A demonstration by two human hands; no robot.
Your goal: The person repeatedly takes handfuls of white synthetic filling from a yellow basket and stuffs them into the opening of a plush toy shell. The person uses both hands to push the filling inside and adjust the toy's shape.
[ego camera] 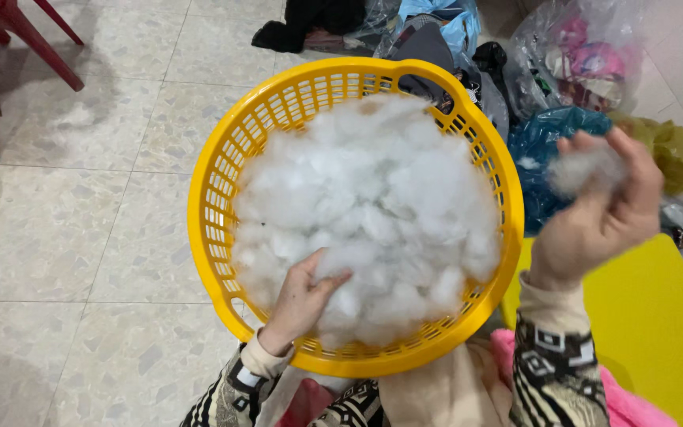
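White stuffing tuft [586,168] between closed right-hand fingers [634,170]

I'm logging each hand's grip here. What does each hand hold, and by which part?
The right hand pinches a small tuft of stuffing in its fingers. The left hand digs into the stuffing pile in the yellow basket, gripping its near edge.

— How many baskets were there?
— One yellow plastic basket [223,170], with one heap of white stuffing [373,198] in it, plus one small tuft [583,168].
— And hands?
— Two: the left hand [298,304] and the right hand [602,213].
— Bags?
— At least three plastic bags [575,47], and one red chair [9,24].
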